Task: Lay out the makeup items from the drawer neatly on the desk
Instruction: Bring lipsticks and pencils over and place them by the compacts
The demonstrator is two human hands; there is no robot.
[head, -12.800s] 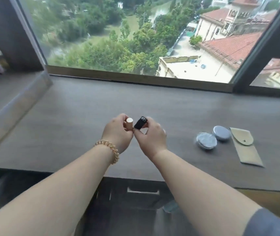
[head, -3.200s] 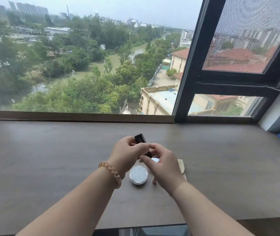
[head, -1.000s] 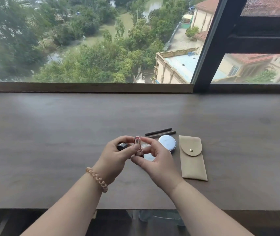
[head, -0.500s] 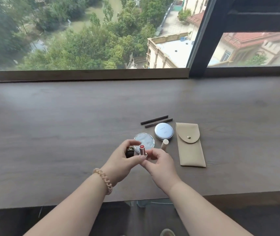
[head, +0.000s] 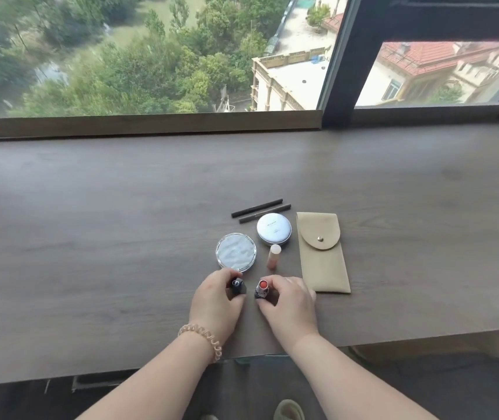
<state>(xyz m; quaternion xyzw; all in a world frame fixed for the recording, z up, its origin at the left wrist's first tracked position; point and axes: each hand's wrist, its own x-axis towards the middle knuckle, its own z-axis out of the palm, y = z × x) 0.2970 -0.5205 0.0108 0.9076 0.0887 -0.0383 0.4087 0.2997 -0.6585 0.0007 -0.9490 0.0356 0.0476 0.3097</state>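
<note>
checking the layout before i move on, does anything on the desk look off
The lipstick in the right hand is uncapped, its coral tip exposed; a black cap sits apart in the left hand. The two pencils lie at a slant, unlike the pouch. Nothing spilled.

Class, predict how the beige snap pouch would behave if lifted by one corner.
The beige pouch probably flops, since it looks like thin soft fabric. Likely light: it lies flat on the desk with no bulge. Being flat, it should not roll.
</note>
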